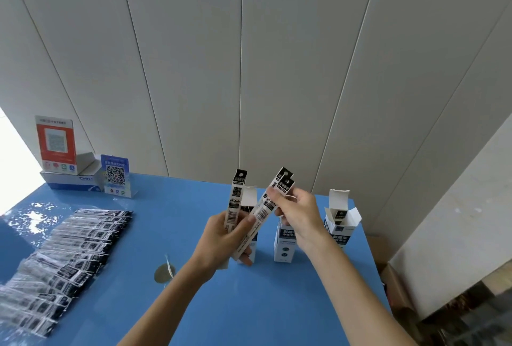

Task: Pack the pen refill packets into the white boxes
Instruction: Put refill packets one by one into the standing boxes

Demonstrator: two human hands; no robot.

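Hands over blue bench (194, 315). Left hand (221, 237): fingers curled round upright white box (246, 223) and one refill packet (235, 198), long axis near vertical, hang-hole end up. Right hand (296, 212): thumb and fingers pinching tilted packets (273, 198), long axis slanting up and right, lower ends at left hand. Two more open-flapped cartons (340, 218) standing behind, a packet tip visible in rightmost. Fanned row of glossy, flat plastic packets (69, 257) lying at left. QR-code signs (115, 176) by panelled wall.
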